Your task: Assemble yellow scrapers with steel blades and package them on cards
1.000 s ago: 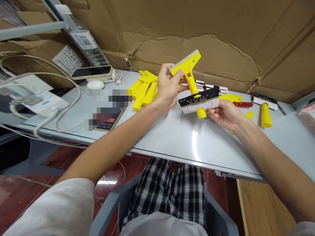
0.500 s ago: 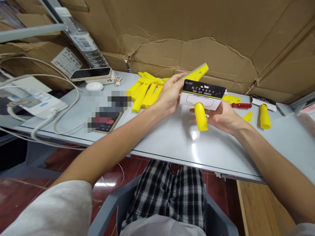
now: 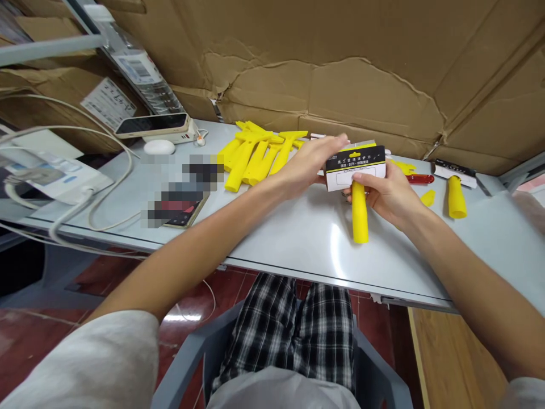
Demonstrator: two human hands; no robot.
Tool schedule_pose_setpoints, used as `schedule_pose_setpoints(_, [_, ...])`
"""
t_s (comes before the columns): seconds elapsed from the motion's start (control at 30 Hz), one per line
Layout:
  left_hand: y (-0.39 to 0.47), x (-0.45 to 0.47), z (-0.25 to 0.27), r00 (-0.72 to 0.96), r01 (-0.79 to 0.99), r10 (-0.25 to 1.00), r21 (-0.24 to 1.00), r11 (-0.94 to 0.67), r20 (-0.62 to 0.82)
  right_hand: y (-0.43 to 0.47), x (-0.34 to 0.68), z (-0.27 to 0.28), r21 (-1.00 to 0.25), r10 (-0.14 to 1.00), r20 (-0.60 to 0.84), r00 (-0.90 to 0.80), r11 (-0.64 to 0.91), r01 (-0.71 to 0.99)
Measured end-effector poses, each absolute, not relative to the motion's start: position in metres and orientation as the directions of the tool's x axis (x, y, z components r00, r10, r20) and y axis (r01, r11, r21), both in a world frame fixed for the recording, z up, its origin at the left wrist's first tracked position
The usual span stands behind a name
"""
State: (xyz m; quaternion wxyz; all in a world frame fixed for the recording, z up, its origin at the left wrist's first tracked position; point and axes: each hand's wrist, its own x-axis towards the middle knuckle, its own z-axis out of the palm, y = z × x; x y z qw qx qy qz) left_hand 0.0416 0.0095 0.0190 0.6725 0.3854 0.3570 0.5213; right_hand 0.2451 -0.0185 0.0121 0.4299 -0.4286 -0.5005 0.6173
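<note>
A yellow scraper [image 3: 360, 218] with a black-and-white printed card [image 3: 355, 165] over its head is held up above the table. My right hand [image 3: 394, 190] grips it where the handle meets the card, thumb in front and fingers behind. At the card's left edge is my left hand [image 3: 313, 162], closed about the left end of the head, with fingers stretched along the top and the thumb side low. Part of its grip is hidden by the card. A strip of blade shows above the card.
Several yellow scrapers [image 3: 244, 165] lie piled left of my hands. To the right are a red-handled tool [image 3: 420, 179], a small yellow piece [image 3: 428, 197] and another carded scraper [image 3: 457, 199]. A phone [image 3: 187, 213], white cables [image 3: 91, 199] and a bottle [image 3: 140, 68] occupy the left side.
The scraper has turned so its card faces me and its handle points down. My right thumb has come round to the front. My left hand has shifted along the head toward the card.
</note>
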Motion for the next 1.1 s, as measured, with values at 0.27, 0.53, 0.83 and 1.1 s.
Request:
schedule_pose_setpoints(0.27, [0.003, 0.040, 0.014, 0.256, -0.214, 0.927, 0.952, -0.221, 0.273, -0.020, 0.243, 0.016, -0.986, 0.973, -0.056, -0.224, -0.089, -0.139])
schedule_pose_setpoints(0.53, [0.023, 0.040, 0.004, 0.032, -0.287, 0.960, 0.922, -0.259, 0.280, -0.022, 0.240, 0.007, -0.986, 0.954, -0.056, -0.295, -0.100, -0.136])
schedule_pose_setpoints(0.83, [0.032, 0.023, 0.006, 0.376, 0.031, 0.888, 0.954, -0.298, 0.265, -0.024, 0.244, 0.008, -0.998, 0.912, -0.021, -0.409, 0.006, 0.066])
schedule_pose_setpoints(1.1, [0.037, 0.021, 0.011, 0.206, 0.065, 0.915, 0.928, -0.367, 0.347, -0.025, 0.247, 0.013, -0.992, 0.914, -0.043, -0.404, 0.009, 0.126])
